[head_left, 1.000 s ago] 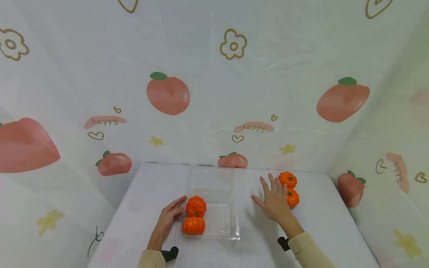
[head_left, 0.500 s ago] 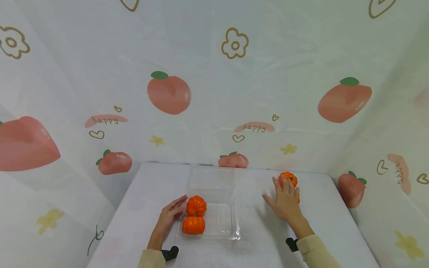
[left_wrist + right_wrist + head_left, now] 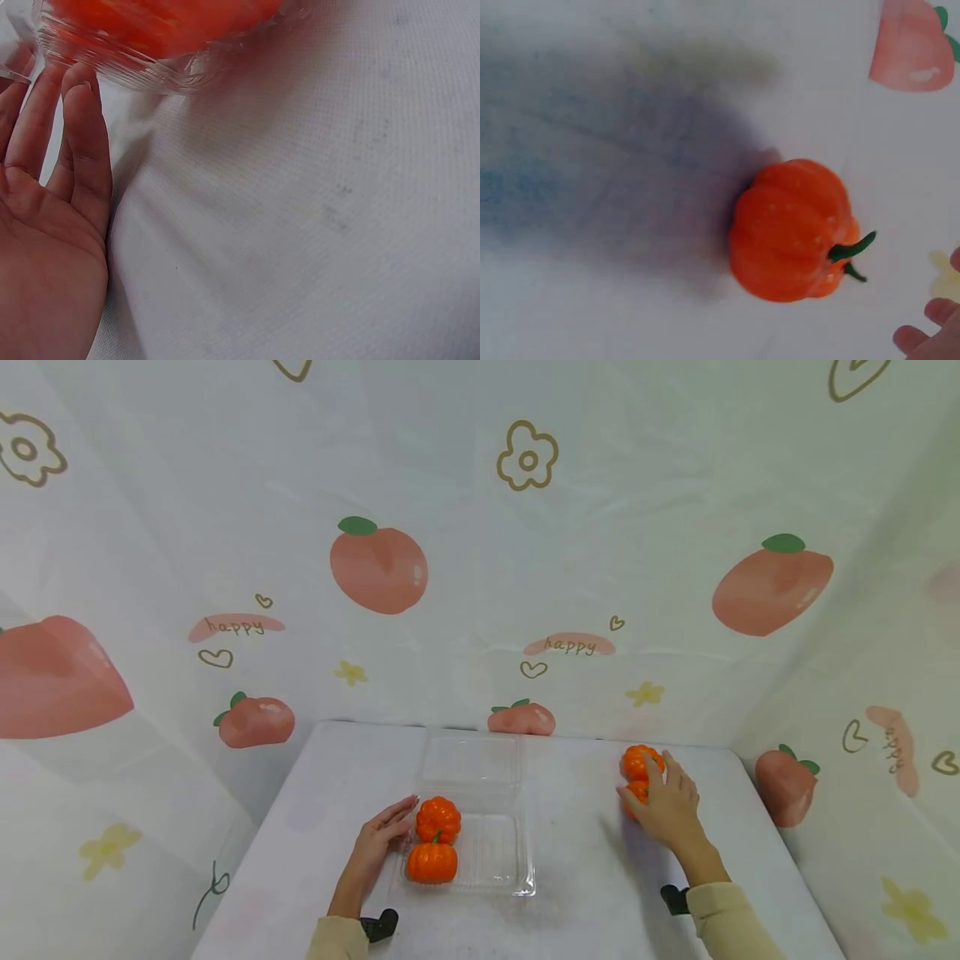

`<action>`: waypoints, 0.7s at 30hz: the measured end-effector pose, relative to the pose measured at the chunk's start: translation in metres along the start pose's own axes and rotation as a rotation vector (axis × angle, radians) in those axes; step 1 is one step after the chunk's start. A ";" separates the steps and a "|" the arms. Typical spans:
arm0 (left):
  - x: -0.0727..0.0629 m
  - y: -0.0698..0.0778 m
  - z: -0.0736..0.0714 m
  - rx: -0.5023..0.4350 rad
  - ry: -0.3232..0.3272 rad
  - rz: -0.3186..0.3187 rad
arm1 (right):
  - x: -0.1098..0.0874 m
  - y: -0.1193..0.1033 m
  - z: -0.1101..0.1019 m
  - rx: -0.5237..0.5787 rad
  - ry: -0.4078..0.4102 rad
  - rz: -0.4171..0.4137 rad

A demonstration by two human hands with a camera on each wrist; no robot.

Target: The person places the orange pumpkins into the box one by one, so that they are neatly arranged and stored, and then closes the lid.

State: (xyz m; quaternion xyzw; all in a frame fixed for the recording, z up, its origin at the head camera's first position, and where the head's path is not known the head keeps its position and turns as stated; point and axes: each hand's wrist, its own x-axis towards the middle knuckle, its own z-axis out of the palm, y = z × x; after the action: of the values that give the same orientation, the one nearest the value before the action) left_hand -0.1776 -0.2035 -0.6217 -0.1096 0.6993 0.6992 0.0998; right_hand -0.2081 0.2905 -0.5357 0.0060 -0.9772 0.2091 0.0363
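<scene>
In the head view my left hand (image 3: 378, 847) rests beside the left edge of a clear plastic clamshell box (image 3: 498, 852). Its fingers touch the box wall, extended rather than wrapped round it, as the left wrist view shows. Two small orange pumpkins, one at the back (image 3: 438, 820) and one in front (image 3: 432, 863), sit in the left half of the box. My right hand (image 3: 672, 802) hovers over the front one (image 3: 636, 793) of two more pumpkins, partly hiding it. The right wrist view shows fingertips (image 3: 937, 330) apart from that green-stemmed pumpkin (image 3: 787, 232). Behind it stands the other pumpkin (image 3: 637, 762).
The box lid (image 3: 471, 762) lies folded back, flat toward the rear. A white cloth covers the table (image 3: 570, 877). A fabric backdrop (image 3: 450, 685) with printed peaches encloses the back and sides.
My right hand has moved right, from left of the pair of pumpkins, across them, to the right side of the front one. The left hand and the box have stayed put.
</scene>
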 end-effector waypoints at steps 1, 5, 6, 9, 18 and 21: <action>0.000 0.000 0.000 0.003 -0.002 0.001 | 0.000 0.003 0.000 0.006 -0.009 0.005; -0.001 0.001 0.000 0.008 -0.003 0.002 | -0.002 0.016 0.003 0.026 -0.024 0.018; -0.001 0.001 0.000 0.008 -0.002 0.002 | -0.003 0.019 0.004 0.035 -0.029 0.026; -0.001 0.001 0.000 0.009 -0.001 0.002 | -0.004 0.027 0.006 0.063 -0.037 0.036; 0.000 0.000 0.001 -0.007 0.005 -0.002 | -0.007 0.044 0.011 0.152 -0.156 0.160; 0.000 0.000 0.001 -0.009 0.011 -0.003 | -0.007 0.046 0.012 0.174 -0.172 0.189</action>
State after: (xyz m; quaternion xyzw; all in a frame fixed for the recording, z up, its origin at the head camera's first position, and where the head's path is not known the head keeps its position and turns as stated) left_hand -0.1775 -0.2020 -0.6217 -0.1150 0.6965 0.7017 0.0963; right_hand -0.2029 0.3271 -0.5660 -0.0652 -0.9512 0.2940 -0.0680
